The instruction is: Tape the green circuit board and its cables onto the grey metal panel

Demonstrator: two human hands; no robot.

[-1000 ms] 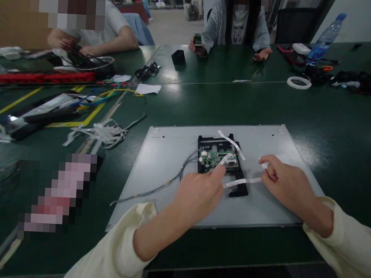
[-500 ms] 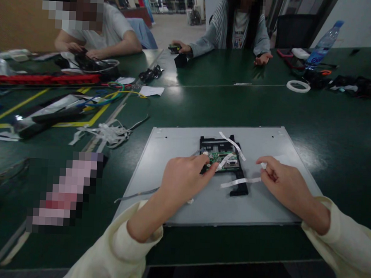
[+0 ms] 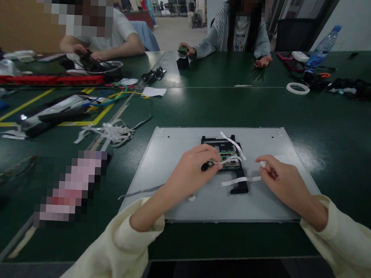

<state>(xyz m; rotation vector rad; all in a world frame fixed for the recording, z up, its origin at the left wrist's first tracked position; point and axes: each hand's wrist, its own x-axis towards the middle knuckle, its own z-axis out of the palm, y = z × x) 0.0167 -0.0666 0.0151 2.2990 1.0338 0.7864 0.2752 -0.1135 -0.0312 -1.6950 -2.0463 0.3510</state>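
Observation:
A grey metal panel (image 3: 266, 143) lies flat on the green table in front of me. At its middle sits a black frame (image 3: 241, 181) with a small green circuit board (image 3: 226, 152) in it. My left hand (image 3: 191, 174) is closed in a pinch on a white tape strip (image 3: 231, 159) at the board's left side, covering the grey cable's end. My right hand (image 3: 281, 181) is closed, pinching the end of another white tape strip (image 3: 241, 181) that runs across the frame. A third strip (image 3: 233, 143) sticks to the frame's top. The grey cable (image 3: 141, 191) trails off the panel's left edge.
A pile of peeled white strips (image 3: 111, 133) lies left of the panel, with cables and long black parts (image 3: 59, 111) beyond. A tape roll (image 3: 297, 87), a water bottle (image 3: 322, 48) and dark items stand far right. Two other people sit at the far side of the table.
My left hand moved from the frame's lower edge up to the board's left side and pinched a tape strip there. My right hand kept its hold, hardly moving.

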